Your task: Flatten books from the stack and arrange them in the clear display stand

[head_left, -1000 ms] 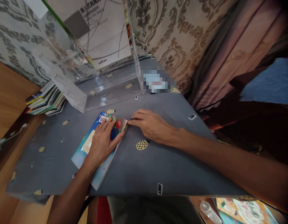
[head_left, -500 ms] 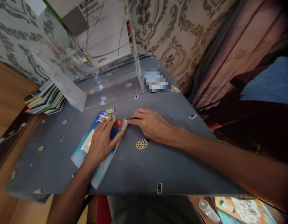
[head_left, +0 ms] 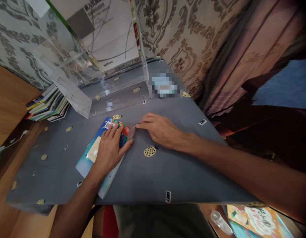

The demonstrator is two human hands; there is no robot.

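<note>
A paperback book [head_left: 93, 149] with a blue cover, a barcode and a colourful picture lies at a slant on the cloth-covered table. Flat on its cover rests my left hand [head_left: 110, 145], fingers stretched and thumb toward the page edge. At the book's upper right corner, my right hand [head_left: 159, 129] has its index finger and thumb pinched together on the edge. Its other fingers are curled, and the exact grip at the tips is small to make out.
Behind the book stands a clear acrylic rack [head_left: 118, 104] holding a large printed book [head_left: 110, 36]. Several stacked books [head_left: 50, 104] sit at the left. A blurred-out item [head_left: 165, 85] lies right of the rack. Below the front edge are a clear bottle [head_left: 221, 222] and an orange book [head_left: 254, 219].
My left hand stays on the cover, its thumb shifted slightly right. At the book's corner the pale page edge shows less now, and my right fingertips remain there.
</note>
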